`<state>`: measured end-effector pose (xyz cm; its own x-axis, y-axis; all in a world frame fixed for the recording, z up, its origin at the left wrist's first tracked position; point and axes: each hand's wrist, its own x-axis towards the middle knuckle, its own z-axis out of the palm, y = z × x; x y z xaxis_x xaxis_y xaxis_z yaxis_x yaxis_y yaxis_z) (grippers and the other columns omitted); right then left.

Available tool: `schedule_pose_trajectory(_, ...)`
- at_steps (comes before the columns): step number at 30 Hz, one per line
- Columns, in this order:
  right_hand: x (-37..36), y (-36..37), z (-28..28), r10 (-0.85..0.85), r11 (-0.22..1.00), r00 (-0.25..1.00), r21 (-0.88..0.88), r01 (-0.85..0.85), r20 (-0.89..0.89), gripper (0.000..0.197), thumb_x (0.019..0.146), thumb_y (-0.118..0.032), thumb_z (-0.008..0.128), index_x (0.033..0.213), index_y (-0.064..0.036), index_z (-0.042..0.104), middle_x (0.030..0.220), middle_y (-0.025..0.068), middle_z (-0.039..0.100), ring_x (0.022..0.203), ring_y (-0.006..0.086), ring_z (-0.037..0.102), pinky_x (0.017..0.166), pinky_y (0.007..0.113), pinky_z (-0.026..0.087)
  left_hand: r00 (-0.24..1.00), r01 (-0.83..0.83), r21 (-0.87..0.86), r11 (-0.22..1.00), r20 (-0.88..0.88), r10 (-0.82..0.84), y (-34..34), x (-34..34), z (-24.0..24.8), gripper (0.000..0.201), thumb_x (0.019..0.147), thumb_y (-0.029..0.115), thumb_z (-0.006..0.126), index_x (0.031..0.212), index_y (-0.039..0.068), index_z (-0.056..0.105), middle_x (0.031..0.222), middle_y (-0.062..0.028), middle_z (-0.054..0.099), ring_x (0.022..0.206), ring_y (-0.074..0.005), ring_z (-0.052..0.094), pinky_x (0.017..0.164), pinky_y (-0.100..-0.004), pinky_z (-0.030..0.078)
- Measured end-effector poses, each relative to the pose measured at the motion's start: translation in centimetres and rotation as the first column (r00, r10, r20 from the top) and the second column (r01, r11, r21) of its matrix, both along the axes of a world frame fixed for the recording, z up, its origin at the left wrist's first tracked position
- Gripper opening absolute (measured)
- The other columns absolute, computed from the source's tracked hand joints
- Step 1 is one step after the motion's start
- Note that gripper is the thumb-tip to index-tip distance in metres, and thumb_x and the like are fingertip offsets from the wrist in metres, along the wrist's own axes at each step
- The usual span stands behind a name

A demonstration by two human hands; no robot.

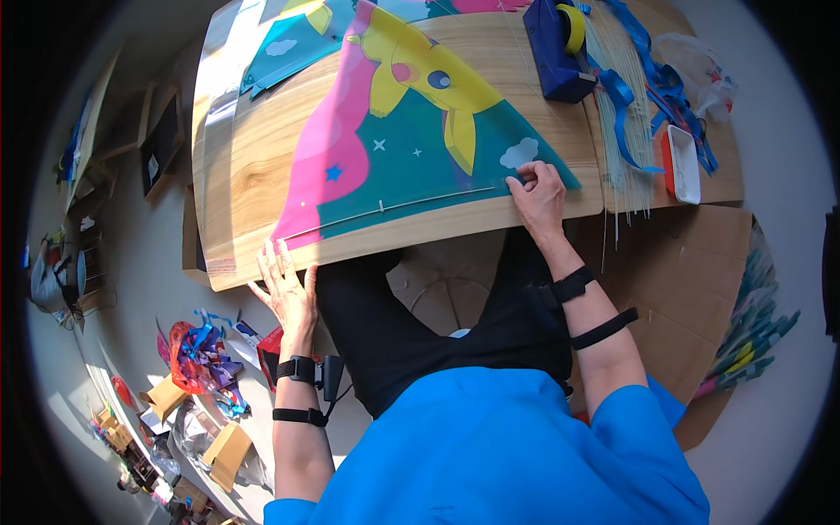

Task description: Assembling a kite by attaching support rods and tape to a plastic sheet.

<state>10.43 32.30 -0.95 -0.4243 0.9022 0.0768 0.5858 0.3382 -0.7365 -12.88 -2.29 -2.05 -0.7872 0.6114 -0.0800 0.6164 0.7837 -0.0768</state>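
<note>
You had a triangular kite sail (pixel 411 157) lying flat across the wood-grain table (pixel 236 166), its longest visible lower edge running near the side of the tabletop closest to you. The print showed a yellow long-eared cartoon figure over teal and pink. A thin pale rod (pixel 437 199) lay along that lower edge, one end near your left fingertips and the other just short of your right hand.

Your left hand (pixel 289 284) was spread, fingers extended and clenching nothing, the fingertips resting at the pink lower-left corner. Your right hand (pixel 540 197) was at the lower-right part, its fingers bent and thumb close to the forefinger; I cannot tell whether they pinched anything.

Beyond your right hand stood a blue tape dispenser (pixel 553 66), with a bundle of thin sticks (pixel 632 166) and a red-and-white tray (pixel 682 166) to its right
</note>
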Motion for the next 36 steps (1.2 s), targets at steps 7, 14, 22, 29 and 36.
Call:
schedule_pose_trajectory(7, 0.2, 0.6, -1.1, -0.015, 0.997, 0.995, 0.078, 0.007, 0.101, 0.018, 0.071, -0.006, 0.072, 0.084, -0.0016, 0.060, 0.080, 0.0083, 0.056, 0.064, 0.0165, 0.056, 0.064, 0.030, 0.049, 1.000, -0.006, 0.010, 1.000, 0.017, 0.006, 0.0, 0.0, 0.0, 0.074, 0.092, 0.050, 0.048, 0.151, 0.017, 0.017, 0.157, -0.0064, 0.013, 0.145, -0.0277, 0.010, 0.110, -0.0615, 0.002)
schedule_pose_trajectory(14, 1.1, 0.4, -0.2, -0.054, 0.999, 0.990, -0.010, 0.053, -0.131, 0.011, 0.080, 0.000, 0.061, 0.090, -0.0003, 0.057, 0.086, 0.0132, 0.055, 0.068, 0.0228, 0.058, 0.066, 0.034, 0.050, 0.996, -0.045, 0.087, 0.995, 0.078, 0.039, 0.6, 0.3, 0.5, 0.077, 0.094, 0.051, 0.044, 0.152, 0.015, 0.008, 0.158, -0.0062, 0.009, 0.146, -0.0271, 0.006, 0.109, -0.0632, -0.003)
schedule_pose_trajectory(22, -0.2, -5.5, 1.8, 0.292, 0.816, 0.892, 0.397, -0.421, 0.346, 0.061, 0.087, -0.023, 0.061, 0.139, -0.0021, 0.038, 0.147, 0.0132, 0.033, 0.136, 0.0276, 0.029, 0.111, 0.044, 0.023, 0.996, -0.062, 0.216, 0.974, 0.078, 0.046, 0.1, 0.8, 0.1, 0.089, 0.091, 0.061, 0.039, 0.151, 0.006, 0.003, 0.157, -0.0140, -0.002, 0.145, -0.0303, -0.004, 0.109, -0.0600, -0.010)
schedule_pose_trajectory(29, -3.5, -8.6, 0.6, 0.436, 0.748, 0.775, 0.295, -0.594, 0.457, 0.080, 0.086, -0.042, 0.056, 0.146, -0.0025, 0.022, 0.155, 0.0133, 0.015, 0.144, 0.0289, 0.011, 0.117, 0.047, 0.006, 0.993, -0.096, 0.230, 0.968, 0.090, 0.077, -0.5, 1.3, 0.7, 0.097, 0.089, 0.063, 0.041, 0.148, -0.002, 0.000, 0.156, -0.0175, -0.005, 0.145, -0.0320, -0.006, 0.111, -0.0573, -0.008)
schedule_pose_trajectory(36, -5.4, -9.7, -1.4, 0.553, 0.633, 0.700, 0.319, -0.706, 0.452, 0.087, 0.079, -0.047, 0.063, 0.144, -0.0020, 0.026, 0.154, 0.0134, 0.020, 0.143, 0.0283, 0.016, 0.117, 0.045, 0.009, 0.992, -0.018, 0.158, 0.987, 0.127, -0.002, 1.6, 0.8, 0.3, 0.094, 0.088, 0.058, 0.050, 0.150, 0.002, 0.005, 0.157, -0.0144, 0.003, 0.145, -0.0289, 0.001, 0.113, -0.0566, -0.001)
